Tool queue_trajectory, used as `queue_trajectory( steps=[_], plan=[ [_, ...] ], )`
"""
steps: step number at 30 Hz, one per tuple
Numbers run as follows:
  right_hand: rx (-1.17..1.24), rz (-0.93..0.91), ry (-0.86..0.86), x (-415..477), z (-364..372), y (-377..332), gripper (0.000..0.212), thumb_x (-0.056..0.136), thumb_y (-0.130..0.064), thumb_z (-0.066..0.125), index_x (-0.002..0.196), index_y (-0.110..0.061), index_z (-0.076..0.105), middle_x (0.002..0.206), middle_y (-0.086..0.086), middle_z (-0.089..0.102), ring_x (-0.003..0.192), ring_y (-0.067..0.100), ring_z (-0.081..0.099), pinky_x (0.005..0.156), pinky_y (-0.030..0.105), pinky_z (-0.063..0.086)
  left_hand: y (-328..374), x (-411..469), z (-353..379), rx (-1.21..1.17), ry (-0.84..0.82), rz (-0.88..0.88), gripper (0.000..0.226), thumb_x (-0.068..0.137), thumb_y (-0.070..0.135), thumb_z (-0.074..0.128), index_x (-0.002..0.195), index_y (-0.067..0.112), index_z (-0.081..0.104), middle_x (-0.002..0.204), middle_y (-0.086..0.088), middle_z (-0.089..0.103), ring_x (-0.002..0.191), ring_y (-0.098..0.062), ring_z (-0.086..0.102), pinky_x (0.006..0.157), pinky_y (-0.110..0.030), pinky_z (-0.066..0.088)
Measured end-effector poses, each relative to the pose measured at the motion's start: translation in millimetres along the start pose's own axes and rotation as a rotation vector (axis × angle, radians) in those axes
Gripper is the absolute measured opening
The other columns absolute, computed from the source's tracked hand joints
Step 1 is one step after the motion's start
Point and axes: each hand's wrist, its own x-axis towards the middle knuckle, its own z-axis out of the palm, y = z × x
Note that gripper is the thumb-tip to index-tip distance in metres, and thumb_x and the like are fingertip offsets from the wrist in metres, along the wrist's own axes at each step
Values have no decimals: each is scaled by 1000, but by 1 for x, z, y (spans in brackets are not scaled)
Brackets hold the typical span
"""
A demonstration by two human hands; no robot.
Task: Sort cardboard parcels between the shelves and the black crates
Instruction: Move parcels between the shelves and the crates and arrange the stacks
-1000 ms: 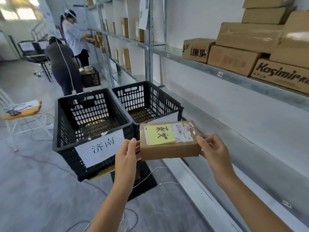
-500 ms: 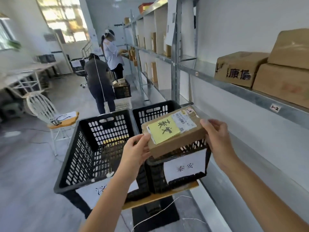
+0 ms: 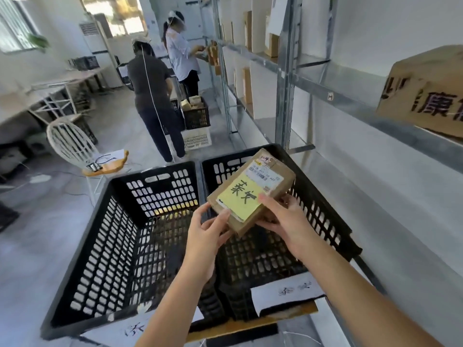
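Notably, near label: the paper label (image 3: 288, 291) on the right crate's front was blurred; its two characters looked like a match for the note but could not be read with certainty.
Left label: the label (image 3: 140, 330) on the left crate was cut off by the forearm and the frame edge, unreadable.
Left hand: the left hand (image 3: 205, 236) had fingers curled round the parcel's near corner, gripping it from below and the side.
Right hand: the right hand (image 3: 283, 221) clasped the parcel's right edge, thumb on top near the note, fingers beneath and unseen.
Parcel: the parcel (image 3: 253, 190) was held tilted in the air over the right crate (image 3: 333, 221), above its open top, touching nothing but the hands.
Note: the yellow note (image 3: 240, 199) lay across the parcel's top, its near edge looking lifted.
Risk, drop: released from that height, the parcel could strike the rim and tip into the left crate (image 3: 105, 236) just beside.
Risk, note: the thumb might peel the note loose.
Crate floor: seen only through mesh, contents hard to tell.
Shelf: the box (image 3: 426, 93) on the shelf (image 3: 350, 96) was cropped.
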Motion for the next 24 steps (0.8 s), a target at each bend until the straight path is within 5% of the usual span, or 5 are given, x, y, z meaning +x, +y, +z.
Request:
queue_trajectory(
  steps=[4, 9, 14, 18, 24],
  plan=[
    [-50, -30, 15, 49, -7, -7, 70, 69, -27, 84, 131, -26, 51, 116, 4, 73, 102, 18, 72, 79, 39, 61, 2, 46, 0, 135, -59, -45, 69, 73, 41, 80, 133, 25, 51, 119, 2, 73, 110, -11, 68, 100, -38, 53],
    [-116, 30, 22, 102, -19, -18, 59, 72, -27, 82, 127, -21, 60, 113, 6, 75, 104, 21, 72, 80, 43, 60, -5, 97, 1, 320, -70, -25, 53, 85, 37, 76, 133, 25, 56, 128, 12, 65, 112, 4, 61, 94, -19, 47],
    [-264, 89, 72, 143, -32, -7, 57, 66, -32, 83, 120, -23, 64, 108, 4, 76, 97, 18, 73, 85, 44, 58, -26, 134, 10, 465, -121, -45, 70, 87, 34, 74, 148, 20, 42, 148, 4, 49, 136, -10, 45, 115, -33, 36],
    [-296, 191, 82, 172, -40, 14, 44, 81, -27, 76, 122, -17, 65, 108, 7, 76, 105, 26, 70, 95, 52, 54, -42, 151, 10, 581, -57, -75, 72, 89, 37, 72, 151, 22, 38, 154, 5, 41, 141, -11, 36, 106, -22, 29],
    [-318, 299, 91, 222, -43, 46, 29, 88, -19, 73, 116, -20, 68, 103, 4, 77, 103, 23, 69, 90, 48, 54, -59, 168, 16, 658, 22, -176, 78, 90, 33, 72, 154, 18, 30, 157, 3, 38, 143, -13, 34, 112, -28, 31]
  ],
)
